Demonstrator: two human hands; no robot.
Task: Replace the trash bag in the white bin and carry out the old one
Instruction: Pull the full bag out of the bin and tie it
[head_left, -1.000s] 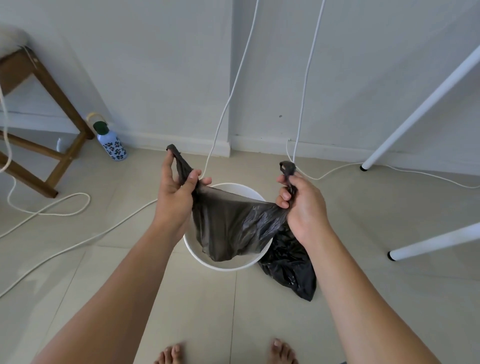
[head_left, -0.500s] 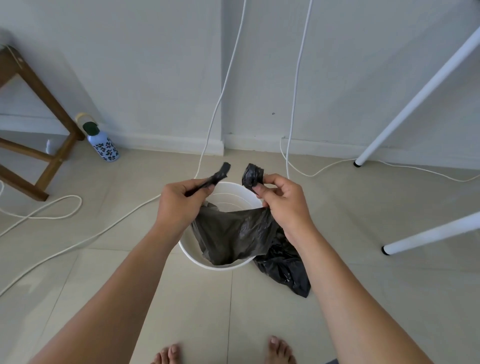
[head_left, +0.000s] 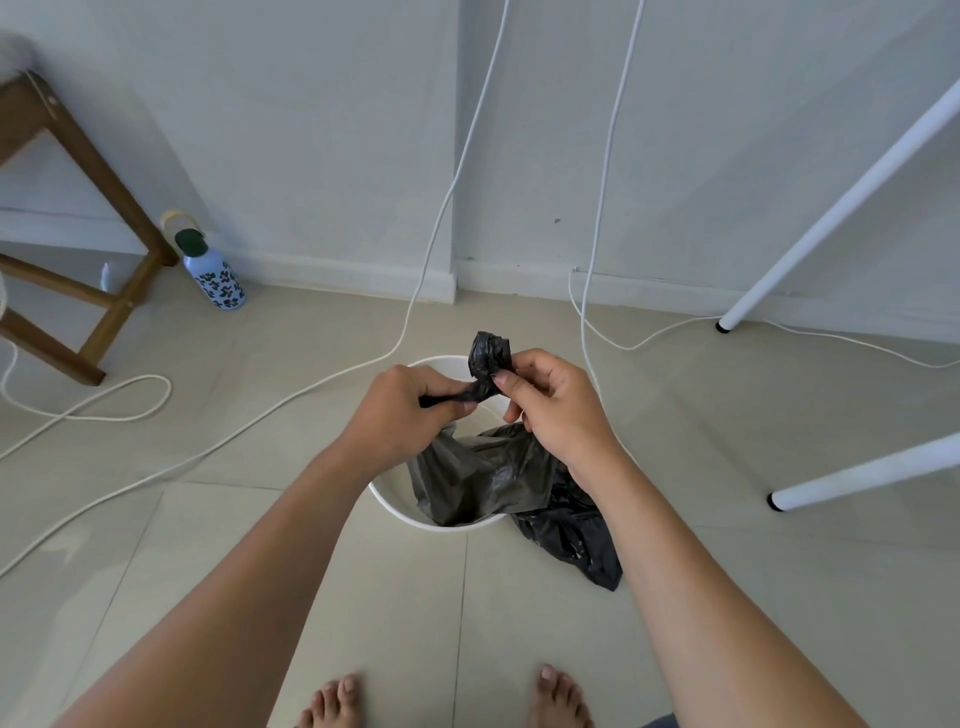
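A round white bin (head_left: 395, 506) stands on the tiled floor right in front of me. Above it hangs a grey-black trash bag (head_left: 483, 478), its body drooping into the bin's mouth. My left hand (head_left: 410, 410) pinches one twisted handle of the bag. My right hand (head_left: 550, 400) grips the other handle, bunched up above my fingers. The two handles meet and cross between my hands. A second black bag (head_left: 576, 535) lies crumpled on the floor against the bin's right side, partly hidden by my right forearm.
White cables (head_left: 311, 389) trail across the floor from the wall behind the bin. A wooden stool (head_left: 104, 291) and a flowered bottle (head_left: 213, 275) sit at the left. White slanted legs (head_left: 841, 208) stand at the right. My bare feet (head_left: 447, 696) are just below the bin.
My hands have come together from about a bin's width apart, bringing the two bag handles to touch and cross. The bag's mouth has closed up and its body hangs lower.
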